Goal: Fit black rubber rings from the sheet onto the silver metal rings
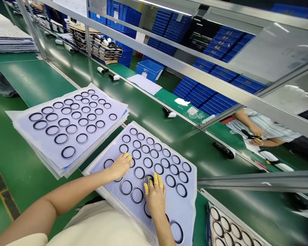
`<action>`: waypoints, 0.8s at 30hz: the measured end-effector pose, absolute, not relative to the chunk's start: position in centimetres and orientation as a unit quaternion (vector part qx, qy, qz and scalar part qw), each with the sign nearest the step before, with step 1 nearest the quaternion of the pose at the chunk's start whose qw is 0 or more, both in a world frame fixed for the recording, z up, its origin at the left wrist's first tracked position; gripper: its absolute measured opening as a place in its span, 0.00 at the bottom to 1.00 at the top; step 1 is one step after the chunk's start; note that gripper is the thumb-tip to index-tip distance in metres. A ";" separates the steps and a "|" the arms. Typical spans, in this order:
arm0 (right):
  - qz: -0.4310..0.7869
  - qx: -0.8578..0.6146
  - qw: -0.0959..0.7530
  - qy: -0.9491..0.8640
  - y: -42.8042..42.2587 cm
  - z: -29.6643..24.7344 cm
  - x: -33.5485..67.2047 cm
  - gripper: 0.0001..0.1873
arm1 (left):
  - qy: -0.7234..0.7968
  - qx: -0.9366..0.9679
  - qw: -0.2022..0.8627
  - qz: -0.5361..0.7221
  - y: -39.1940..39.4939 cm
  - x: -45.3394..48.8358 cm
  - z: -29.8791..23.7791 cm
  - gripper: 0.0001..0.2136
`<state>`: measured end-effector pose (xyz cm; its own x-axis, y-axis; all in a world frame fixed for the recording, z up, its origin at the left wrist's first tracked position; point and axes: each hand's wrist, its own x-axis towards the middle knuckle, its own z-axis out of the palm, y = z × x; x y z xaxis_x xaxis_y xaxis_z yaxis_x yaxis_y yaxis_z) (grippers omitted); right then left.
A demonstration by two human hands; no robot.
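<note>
A pale lavender sheet [186, 213] on top of a stack bears many black rings with silvery edges. My left hand [121, 166], with yellow finger covers, has its fingers bent together on a ring [132, 163] at the sheet's left side, partly hiding it. Lower down, my right hand [156, 196] wears the same covers, its thumb and fingertips closed on another ring [149, 178]. Two rings lie flat between the hands and my body, the nearer being a large ring [137, 195]. My right wrist partly covers further rings.
To the left stands a second sheet stack [74, 119] covered with rings. A tray of rings [228, 229] sits at lower right. Beyond a metal rail [154, 51], black-and-white devices [170, 112] lie along the green conveyor [143, 102]. Another person's hands [256, 131] work at far right.
</note>
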<state>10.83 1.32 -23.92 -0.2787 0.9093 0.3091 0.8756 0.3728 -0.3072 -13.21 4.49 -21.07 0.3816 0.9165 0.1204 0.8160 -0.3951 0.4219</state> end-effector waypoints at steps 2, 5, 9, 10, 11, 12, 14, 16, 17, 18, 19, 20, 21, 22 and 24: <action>0.023 -0.576 0.213 -0.789 1.0 -24.0 11.4 0.24 | 0.521 0.823 0.146 0.172 4.6 -12.7 -21.0 0.05; -0.001 -0.607 0.206 -0.767 0.4 -23.9 13.1 0.27 | 0.522 0.820 0.144 0.185 4.7 -12.3 -20.6 0.02; -0.016 -0.638 0.196 -0.744 -0.5 -23.8 15.9 0.34 | 0.547 0.797 0.136 0.217 4.4 -13.6 -19.7 0.06; -0.017 -0.646 0.196 -0.737 -0.8 -23.8 16.6 0.35 | 0.556 0.789 0.135 0.224 4.1 -14.3 -19.5 0.07; -0.019 -0.654 0.198 -0.730 -1.3 -23.8 17.2 0.37 | 0.565 0.781 0.134 0.230 3.7 -15.2 -19.3 0.08; -0.019 -0.663 0.201 -0.721 -1.9 -23.7 17.9 0.37 | 0.574 0.773 0.133 0.234 3.2 -16.1 -19.1 0.08; -0.017 -0.679 0.210 -0.703 -3.4 -23.5 19.3 0.39 | 0.591 0.759 0.135 0.237 1.9 -18.2 -18.9 0.09; -0.008 -0.693 0.217 -0.687 -5.5 -23.3 20.8 0.40 | 0.603 0.750 0.143 0.230 0.4 -20.2 -19.1 0.09; 0.000 -0.698 0.218 -0.682 -6.5 -23.3 21.4 0.41 | 0.607 0.747 0.150 0.225 -0.3 -21.0 -19.3 0.09; 0.010 -0.701 0.217 -0.679 -7.6 -23.3 21.9 0.41 | 0.609 0.745 0.159 0.220 -1.0 -21.7 -19.6 0.08; 0.023 -0.703 0.215 -0.677 -8.4 -23.3 22.4 0.41 | 0.610 0.744 0.168 0.215 -1.5 -22.2 -20.0 0.08; 0.037 -0.704 0.212 -0.677 -9.2 -23.4 22.7 0.41 | 0.611 0.742 0.178 0.211 -1.9 -22.5 -20.4 0.08; 0.050 -0.706 0.210 -0.675 -9.7 -23.5 23.0 0.41 | 0.611 0.740 0.187 0.209 -2.2 -22.7 -20.7 0.08; 0.063 -0.708 0.209 -0.672 -10.0 -23.6 23.1 0.41 | 0.612 0.737 0.196 0.210 -2.3 -22.8 -21.0 0.08; 0.085 -0.715 0.217 -0.659 -10.3 -23.8 23.3 0.41 | 0.614 0.728 0.213 0.216 -2.2 -22.6 -21.3 0.09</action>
<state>23.31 -10.25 -23.83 0.1176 0.9794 0.1643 0.9057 -0.0379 -0.4222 -22.60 -2.21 -21.28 0.1518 0.9870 0.0531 0.8024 -0.1544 0.5765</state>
